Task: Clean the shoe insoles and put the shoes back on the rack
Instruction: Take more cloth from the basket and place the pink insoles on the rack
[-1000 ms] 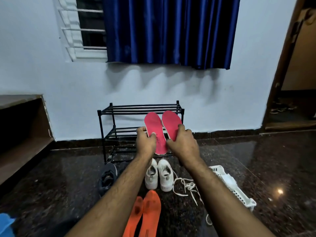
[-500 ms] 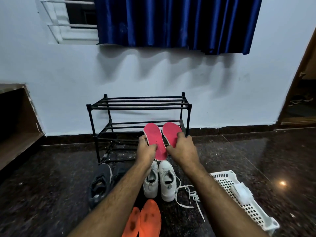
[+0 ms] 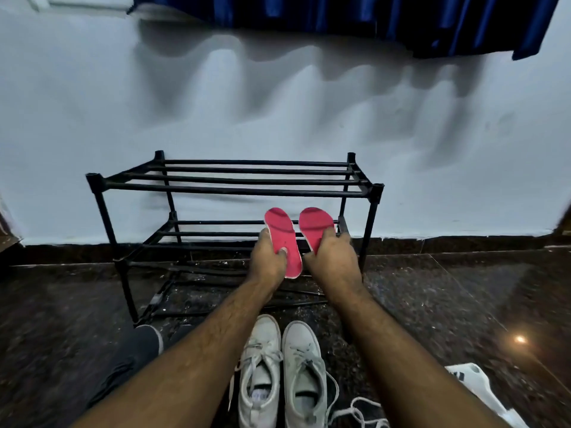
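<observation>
I hold two pink insoles upright in front of a black metal shoe rack (image 3: 234, 188). My left hand (image 3: 267, 257) grips the left insole (image 3: 282, 234) at its lower half. The right insole (image 3: 315, 225) is in my right hand (image 3: 332, 261), which covers its heel end. Both insoles are level with the rack's middle shelf at its right side. A pair of white lace-up shoes (image 3: 281, 372) stands on the dark floor below my forearms, toes pointing to the rack. The rack's shelves hold nothing.
A dark shoe (image 3: 136, 350) lies on the floor to the left, partly hidden by my left arm. A white plastic basket (image 3: 482, 387) sits at the lower right. Loose white laces (image 3: 358, 412) trail beside the white shoes. A blue curtain (image 3: 370, 20) hangs above.
My view has dropped and moved closer to the rack. Both hands have lowered the insoles towards the rack's middle shelf. The orange insoles on the floor have left the view.
</observation>
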Tool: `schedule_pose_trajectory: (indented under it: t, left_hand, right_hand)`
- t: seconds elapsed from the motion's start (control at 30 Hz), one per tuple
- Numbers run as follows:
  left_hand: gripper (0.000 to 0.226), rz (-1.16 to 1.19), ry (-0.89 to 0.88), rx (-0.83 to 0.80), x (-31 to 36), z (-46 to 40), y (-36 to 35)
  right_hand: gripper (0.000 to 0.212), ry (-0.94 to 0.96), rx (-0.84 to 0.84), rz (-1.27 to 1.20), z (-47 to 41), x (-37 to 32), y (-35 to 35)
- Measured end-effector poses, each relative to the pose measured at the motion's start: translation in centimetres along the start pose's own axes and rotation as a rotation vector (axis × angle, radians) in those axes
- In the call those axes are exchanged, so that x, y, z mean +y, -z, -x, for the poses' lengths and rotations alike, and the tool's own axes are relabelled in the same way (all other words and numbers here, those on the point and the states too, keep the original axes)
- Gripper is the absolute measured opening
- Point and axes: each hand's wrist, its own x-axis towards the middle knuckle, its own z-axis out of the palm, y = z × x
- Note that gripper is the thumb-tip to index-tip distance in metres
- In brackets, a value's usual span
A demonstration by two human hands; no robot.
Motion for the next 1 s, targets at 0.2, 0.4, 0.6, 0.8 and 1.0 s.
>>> schedule_pose_trajectory:
  t: [0.2,0.4,0.6,0.8,1.0]
  left_hand:
    - [0.029,-0.112,0.005,-0.015,-2.3,-3.5,-1.7]
    - [0.030,-0.091,0.051,-0.035,-3.0,-2.6,-0.2]
    - [0.051,-0.198,0.011,-0.089,-1.8,1.7,2.1]
    - [0.070,-0.785,-0.228,-0.238,-2.1,4.8,2.3]
    - [0.061,-0.994,-0.323,-0.258,-3.5,2.2,0.3]
  right_hand:
    - [0.054,0.025,-0.010,0.124,-4.2,0.1,-3.6]
    - [0.058,0.031,-0.025,0.108,-4.2,-0.1,-4.4]
    - [0.049,0.082,-0.070,0.160,-0.4,-0.4,-2.8]
    - [0.045,0.126,-0.165,0.259,2.7,2.2,-3.7]
    - [0.042,0.288,-0.063,0.331,0.8,4.8,-5.4]
